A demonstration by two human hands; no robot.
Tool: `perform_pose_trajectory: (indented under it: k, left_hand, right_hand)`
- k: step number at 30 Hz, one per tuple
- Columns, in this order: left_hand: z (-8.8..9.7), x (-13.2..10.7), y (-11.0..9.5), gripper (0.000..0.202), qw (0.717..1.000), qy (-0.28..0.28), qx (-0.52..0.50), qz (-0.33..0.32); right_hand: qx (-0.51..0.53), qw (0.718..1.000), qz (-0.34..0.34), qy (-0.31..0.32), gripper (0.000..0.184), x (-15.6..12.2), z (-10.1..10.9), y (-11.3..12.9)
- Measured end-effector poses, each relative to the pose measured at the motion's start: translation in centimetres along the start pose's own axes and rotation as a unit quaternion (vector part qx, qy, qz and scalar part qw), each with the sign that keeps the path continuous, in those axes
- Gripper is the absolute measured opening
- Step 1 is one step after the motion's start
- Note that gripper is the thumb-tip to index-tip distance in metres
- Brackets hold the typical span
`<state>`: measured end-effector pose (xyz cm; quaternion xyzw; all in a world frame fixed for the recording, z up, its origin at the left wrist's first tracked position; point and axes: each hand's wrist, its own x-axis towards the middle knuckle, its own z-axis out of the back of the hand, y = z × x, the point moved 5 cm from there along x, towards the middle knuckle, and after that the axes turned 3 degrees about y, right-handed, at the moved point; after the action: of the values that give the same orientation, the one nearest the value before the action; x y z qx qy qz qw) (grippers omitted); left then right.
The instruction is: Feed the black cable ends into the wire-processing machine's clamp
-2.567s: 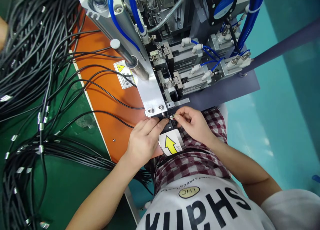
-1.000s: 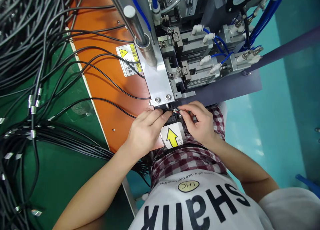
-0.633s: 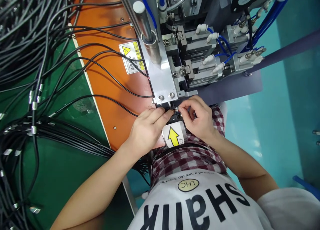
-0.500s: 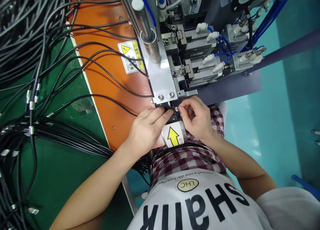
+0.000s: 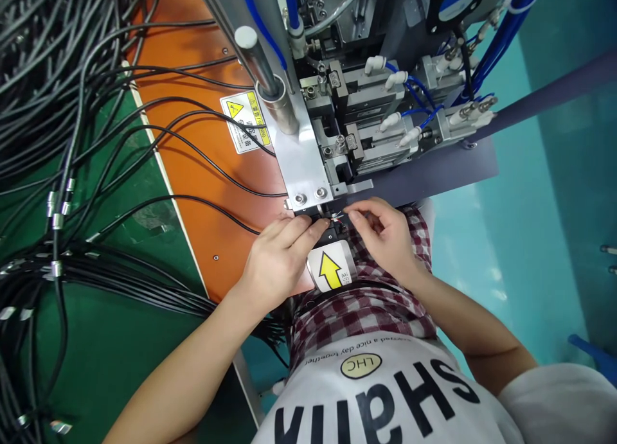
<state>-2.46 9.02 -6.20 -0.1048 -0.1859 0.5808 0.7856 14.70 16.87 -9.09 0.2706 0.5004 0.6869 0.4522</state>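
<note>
My left hand (image 5: 277, 259) is closed over the end of a black cable (image 5: 226, 209), pressing it against the small black block (image 5: 330, 234) at the front of the machine. Thin coloured wires (image 5: 337, 218) fan out from the cable end past my left fingertips. My right hand (image 5: 385, 233) has its thumb and index finger pinched together at the tips of these wires; which strand lies between them is too small to make out. Just below the block is a white plate with a yellow arrow (image 5: 331, 270).
A metal bracket (image 5: 301, 155) with a post stands just beyond my hands. Pneumatic cylinders (image 5: 373, 103) with blue hoses fill the right side. More black cables cross the orange tabletop (image 5: 193, 174) and pile up on the green mat (image 5: 120, 341) at left.
My right fingertips have drawn slightly away from my left ones, and the thin wires now show spread out between them. My left hand keeps its hold; the view has shifted slightly.
</note>
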Motion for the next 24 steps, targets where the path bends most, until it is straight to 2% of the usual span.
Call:
perform_pose_trajectory:
  k: [7,13,16,19,21,24]
  left_hand:
    - [0.0,0.0,0.0,0.035,1.0,0.001,0.01,0.001]
    - [-0.1,0.0,0.0,0.036,1.0,-0.003,0.007,0.0]
    - [0.1,0.0,-0.1,0.034,1.0,-0.006,0.009,-0.005]
    - [0.1,0.0,-0.1,0.035,1.0,-0.004,0.011,-0.004]
    - [0.0,0.0,0.0,0.037,1.0,0.002,0.011,0.0]
    - [-0.1,-0.1,0.0,0.038,1.0,0.005,0.011,0.001]
  right_hand:
    - [-0.161,0.979,0.124,-0.031,0.02,-1.4,0.0,0.8]
    - [-0.231,0.959,0.163,-0.033,0.024,-2.1,-0.2,0.5]
    - [-0.165,0.975,0.144,-0.035,0.018,-1.4,-0.2,0.9]
    - [-0.04,0.997,0.072,-0.011,0.011,-0.2,-0.3,0.9]
    - [0.025,0.999,0.018,0.012,0.012,0.4,-0.5,0.5]
    - [0.071,0.997,-0.021,0.024,0.014,0.9,-0.6,-0.1]
